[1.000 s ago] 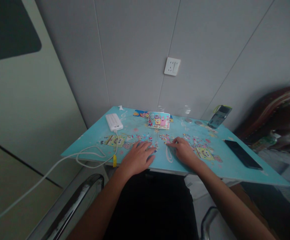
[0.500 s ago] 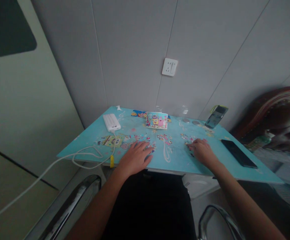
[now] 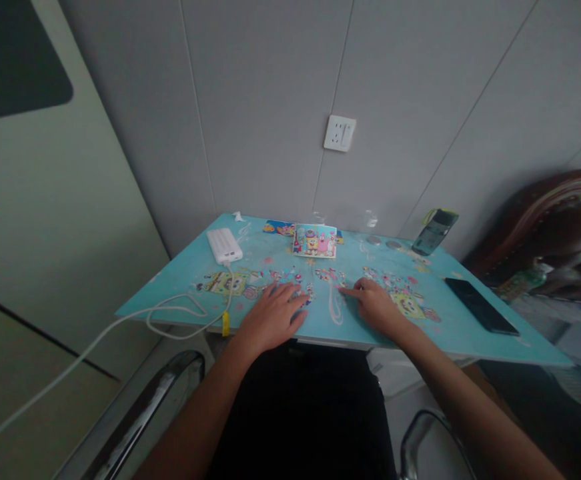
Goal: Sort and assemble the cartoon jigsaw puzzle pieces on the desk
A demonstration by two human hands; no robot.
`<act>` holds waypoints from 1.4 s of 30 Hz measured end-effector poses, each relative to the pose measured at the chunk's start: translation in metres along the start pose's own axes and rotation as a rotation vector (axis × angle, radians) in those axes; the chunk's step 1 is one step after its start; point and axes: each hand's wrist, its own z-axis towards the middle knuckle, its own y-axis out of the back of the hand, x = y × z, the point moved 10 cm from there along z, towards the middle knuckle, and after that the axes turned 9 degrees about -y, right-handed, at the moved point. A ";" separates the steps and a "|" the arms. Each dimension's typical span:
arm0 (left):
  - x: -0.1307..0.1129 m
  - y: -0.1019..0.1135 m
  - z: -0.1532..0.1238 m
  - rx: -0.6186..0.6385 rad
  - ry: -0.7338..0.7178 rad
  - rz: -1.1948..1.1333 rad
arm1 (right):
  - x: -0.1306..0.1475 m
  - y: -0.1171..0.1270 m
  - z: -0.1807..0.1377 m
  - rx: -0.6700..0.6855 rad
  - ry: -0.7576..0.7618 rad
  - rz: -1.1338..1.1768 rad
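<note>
My left hand (image 3: 276,312) lies palm down at the near edge of the table, fingers spread. Its fingertips rest beside a cluster of small jigsaw puzzle pieces (image 3: 290,275). My right hand (image 3: 376,308) is over the middle of the table, its index finger stretched left and the other fingers curled. That fingertip touches down just below a small middle group of puzzle pieces (image 3: 327,273); anything under or in the fingers is too small to make out. More pieces (image 3: 377,274) lie beyond my right hand. A cartoon picture card (image 3: 315,241) leans upright at the back.
A white power bank (image 3: 224,245) with a white cable (image 3: 180,308) lies at the left. To the right are a black phone (image 3: 480,307) and a dark bottle (image 3: 435,232). The blue table (image 3: 450,333) has printed cartoon figures. Chair armrests (image 3: 145,420) flank my lap.
My right hand has moved left from the right group of pieces to the middle group, its index finger now extended, uncovering a printed figure. My left hand has stayed in place.
</note>
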 end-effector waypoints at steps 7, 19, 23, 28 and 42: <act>0.000 0.000 -0.001 -0.016 0.007 -0.012 | -0.046 0.012 -0.019 0.014 -0.042 -0.088; -0.001 0.001 -0.001 -0.014 -0.005 0.001 | -0.015 0.008 0.002 -0.038 -0.063 -0.012; -0.001 0.001 0.000 -0.009 -0.006 0.003 | 0.007 0.005 0.005 -0.040 -0.055 -0.035; -0.002 0.001 0.000 -0.007 0.000 0.012 | 0.049 0.004 0.010 -0.024 0.053 -0.009; -0.001 0.001 0.000 -0.007 -0.004 0.010 | 0.030 0.007 0.016 -0.061 -0.047 -0.092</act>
